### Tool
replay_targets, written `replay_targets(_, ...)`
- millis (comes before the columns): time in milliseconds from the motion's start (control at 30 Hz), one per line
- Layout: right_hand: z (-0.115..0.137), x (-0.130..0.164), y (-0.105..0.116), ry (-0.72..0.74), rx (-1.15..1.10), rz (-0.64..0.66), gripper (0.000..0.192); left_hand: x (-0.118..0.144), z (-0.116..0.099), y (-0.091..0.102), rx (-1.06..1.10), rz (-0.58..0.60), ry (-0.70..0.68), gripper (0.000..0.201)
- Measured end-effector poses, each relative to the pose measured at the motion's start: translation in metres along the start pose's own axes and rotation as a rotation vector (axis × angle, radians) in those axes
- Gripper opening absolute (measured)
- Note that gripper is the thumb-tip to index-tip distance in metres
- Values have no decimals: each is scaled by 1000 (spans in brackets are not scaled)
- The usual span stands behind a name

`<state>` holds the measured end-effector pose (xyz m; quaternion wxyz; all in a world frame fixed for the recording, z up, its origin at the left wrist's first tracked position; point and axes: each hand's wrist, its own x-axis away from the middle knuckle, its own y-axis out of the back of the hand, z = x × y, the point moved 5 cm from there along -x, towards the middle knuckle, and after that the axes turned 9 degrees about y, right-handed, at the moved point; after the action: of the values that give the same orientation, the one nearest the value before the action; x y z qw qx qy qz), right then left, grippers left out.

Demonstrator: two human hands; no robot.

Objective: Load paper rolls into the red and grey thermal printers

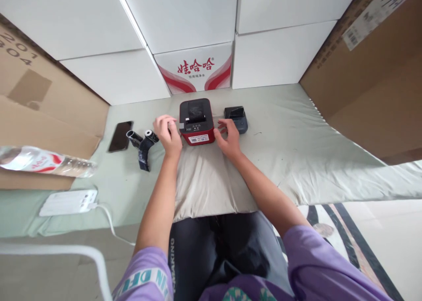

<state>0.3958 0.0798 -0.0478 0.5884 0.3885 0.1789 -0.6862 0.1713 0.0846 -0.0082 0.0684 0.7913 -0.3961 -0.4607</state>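
Note:
A red and black label printer point(197, 127) sits upright on the cloth-covered surface, with a white sticker on its front. Just off its left side is my left hand point(169, 136), fingers loosely bent and apart, holding nothing. My right hand point(228, 138) is at the printer's right side, fingers parted and nothing gripped; its thumb is at the printer's edge, and I cannot tell whether it touches. Behind that hand lies a small dark blue device point(241, 124) with a black top, partly covered by my fingers. Left of my left hand are dark rolls point(144, 149) with pale cores.
A black phone point(120, 136) lies farther left. A plastic water bottle point(46, 161) and a white power bank point(67, 203) with a cable point(108, 217) are at the left. White boxes point(194, 15) stand behind; cardboard boxes point(372, 85) flank the surface.

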Motion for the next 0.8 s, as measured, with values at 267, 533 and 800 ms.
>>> replay_targets(267,8,-11,37,11,114,-238,28,-18,22,25,-35,-170,134,20)
replay_targets(533,-29,-18,80,-159,174,-525,41,-21,23,41,-21,-324,177,19)
replay_targets(800,-89,-14,110,-395,174,-635,37,31,-47,17,73,-105,-322,31)
